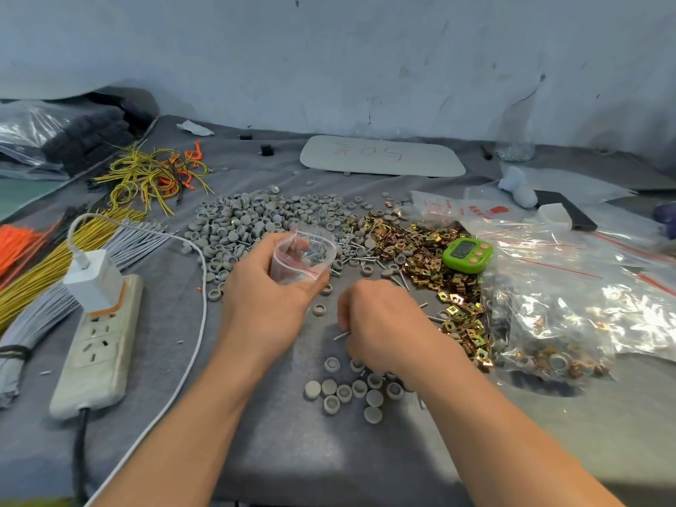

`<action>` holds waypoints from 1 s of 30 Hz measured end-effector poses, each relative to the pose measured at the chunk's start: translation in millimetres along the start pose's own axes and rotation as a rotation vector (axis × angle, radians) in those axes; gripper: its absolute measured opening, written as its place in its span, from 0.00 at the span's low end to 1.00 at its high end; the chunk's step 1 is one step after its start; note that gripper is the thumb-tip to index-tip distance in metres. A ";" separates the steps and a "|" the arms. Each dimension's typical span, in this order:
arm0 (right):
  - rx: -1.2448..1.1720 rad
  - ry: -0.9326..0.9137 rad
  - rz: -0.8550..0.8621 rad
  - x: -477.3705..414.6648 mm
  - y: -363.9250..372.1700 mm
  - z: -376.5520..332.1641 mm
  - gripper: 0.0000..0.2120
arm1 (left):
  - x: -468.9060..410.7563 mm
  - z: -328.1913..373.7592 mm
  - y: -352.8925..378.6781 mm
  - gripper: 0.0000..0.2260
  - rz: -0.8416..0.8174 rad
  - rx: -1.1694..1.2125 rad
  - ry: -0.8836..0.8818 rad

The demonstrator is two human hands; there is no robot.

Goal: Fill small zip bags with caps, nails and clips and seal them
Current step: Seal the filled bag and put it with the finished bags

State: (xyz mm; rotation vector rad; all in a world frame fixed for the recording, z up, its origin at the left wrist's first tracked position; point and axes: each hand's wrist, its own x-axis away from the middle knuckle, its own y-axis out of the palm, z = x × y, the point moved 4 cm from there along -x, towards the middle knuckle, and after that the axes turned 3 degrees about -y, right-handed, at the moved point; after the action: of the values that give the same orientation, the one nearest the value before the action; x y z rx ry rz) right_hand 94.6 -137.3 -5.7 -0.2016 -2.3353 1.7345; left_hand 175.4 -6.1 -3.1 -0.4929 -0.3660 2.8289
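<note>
A: Left hand (267,287) grips small clear red-striped zip bag (303,258), mouth open, just above the grey round plastic caps (256,221); right hand (376,320) curled, pinching a thin silver nail (342,336) low over the table.
B: Advice: hold the mouth wide; drop nails point-down; brass square clips (431,250) after.
A: Grey cloth table (278,451); scuffed pale wall (365,67) behind.

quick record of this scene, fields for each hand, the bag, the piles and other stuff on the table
left hand: holds the small zip bag, mouth open
right hand: fingers curled, pinching a nail
bag contents: some parts already inside, unsealed
piles: grey caps behind left, brass clips right, nails between
also: green timer by the clips, power strip at left
</note>
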 end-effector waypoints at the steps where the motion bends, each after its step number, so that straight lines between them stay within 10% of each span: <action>1: 0.002 -0.003 0.009 -0.1 -0.4 -1.0 0.07 | -0.3 0.7 -1.0 0.14 0.000 -0.001 0.002; 9: -0.184 0.123 0.268 -1.9 -16.4 18.8 0.13 | 1.2 3.8 0.3 0.16 0.006 -0.050 0.002; 12: -0.550 0.034 0.690 9.4 -41.6 19.7 0.10 | 5.0 10.7 3.6 0.18 0.002 -0.117 0.044; 15: -0.914 -0.152 0.755 17.0 -55.9 9.2 0.10 | 12.1 20.5 9.5 0.18 -0.029 -0.206 0.098; 24: -0.635 -0.261 0.635 20.9 -48.3 -15.1 0.07 | 15.4 18.4 12.5 0.15 -0.092 -0.210 0.100; 30: -0.606 0.038 0.841 24.4 -57.0 18.0 0.07 | 3.7 2.7 3.4 0.13 -0.005 -0.041 -0.023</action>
State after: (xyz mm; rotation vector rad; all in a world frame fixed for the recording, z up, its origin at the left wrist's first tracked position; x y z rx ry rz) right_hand 67.8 -164.7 46.2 -1.4675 -2.8888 1.1344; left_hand 170.4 -8.7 -2.8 -0.4668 -0.4294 2.8301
